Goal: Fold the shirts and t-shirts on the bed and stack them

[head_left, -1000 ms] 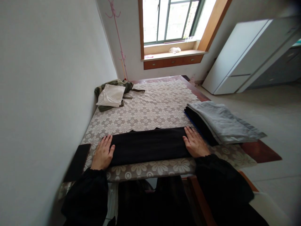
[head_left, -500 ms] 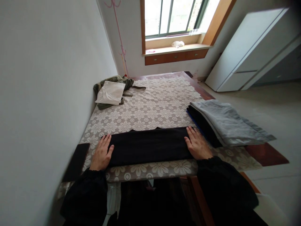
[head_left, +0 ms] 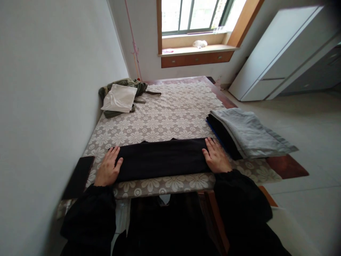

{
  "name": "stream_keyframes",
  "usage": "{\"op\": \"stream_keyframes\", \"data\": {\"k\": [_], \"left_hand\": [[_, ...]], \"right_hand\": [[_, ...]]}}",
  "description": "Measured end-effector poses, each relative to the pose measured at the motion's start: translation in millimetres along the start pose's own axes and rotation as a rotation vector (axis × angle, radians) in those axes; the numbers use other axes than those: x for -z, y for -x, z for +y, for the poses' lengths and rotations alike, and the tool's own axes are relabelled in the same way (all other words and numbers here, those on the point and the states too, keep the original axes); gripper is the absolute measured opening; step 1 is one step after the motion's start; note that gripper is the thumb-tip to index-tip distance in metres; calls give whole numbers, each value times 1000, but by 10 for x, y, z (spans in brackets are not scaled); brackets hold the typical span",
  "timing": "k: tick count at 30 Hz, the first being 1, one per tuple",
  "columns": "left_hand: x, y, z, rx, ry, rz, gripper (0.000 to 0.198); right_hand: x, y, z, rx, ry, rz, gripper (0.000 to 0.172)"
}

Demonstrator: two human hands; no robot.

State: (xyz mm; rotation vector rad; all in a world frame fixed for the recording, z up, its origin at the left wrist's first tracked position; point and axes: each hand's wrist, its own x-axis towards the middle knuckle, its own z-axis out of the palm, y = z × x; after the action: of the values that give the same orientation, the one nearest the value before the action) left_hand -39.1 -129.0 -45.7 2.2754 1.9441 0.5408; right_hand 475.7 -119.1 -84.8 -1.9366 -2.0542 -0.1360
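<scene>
A black garment (head_left: 162, 158), folded into a long flat strip, lies across the near part of the table. Its exact kind does not show. My left hand (head_left: 108, 166) rests on its left end, palm down, with the fingers stretched out. On the right end lies my right hand (head_left: 217, 156), also flat with fingers extended. Just past my right hand is a stack of folded clothes, a grey garment (head_left: 252, 131) on top and a black one (head_left: 223, 133) beneath it, with a blue edge showing.
A patterned tablecloth (head_left: 165, 117) covers the table. At the far left, a white cloth (head_left: 119, 97) lies on a green camouflage backpack (head_left: 113, 114) against the wall. A dark flat panel (head_left: 79, 177) is at the left edge. Part of a wooden chair (head_left: 217, 222) stands below the table's front edge.
The view has shifted slightly, so everything sits a little higher and further left. Both hands stay flat on the black garment's ends, and the garment keeps its shape.
</scene>
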Motion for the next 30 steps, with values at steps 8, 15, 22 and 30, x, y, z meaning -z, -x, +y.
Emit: {"op": "stream_keyframes", "data": {"k": [8, 15, 22, 30], "left_hand": [[16, -2, 29, 6, -9, -6, 60], [-13, 6, -4, -19, -8, 12, 60], [1, 12, 20, -9, 2, 11, 60], [28, 17, 80, 3, -16, 23, 58]], "right_hand": [[16, 0, -15, -9, -18, -7, 63], [47, -14, -32, -23, -6, -26, 63], [33, -10, -20, -7, 4, -2, 64], [-21, -8, 2, 1, 5, 17, 65]]}}
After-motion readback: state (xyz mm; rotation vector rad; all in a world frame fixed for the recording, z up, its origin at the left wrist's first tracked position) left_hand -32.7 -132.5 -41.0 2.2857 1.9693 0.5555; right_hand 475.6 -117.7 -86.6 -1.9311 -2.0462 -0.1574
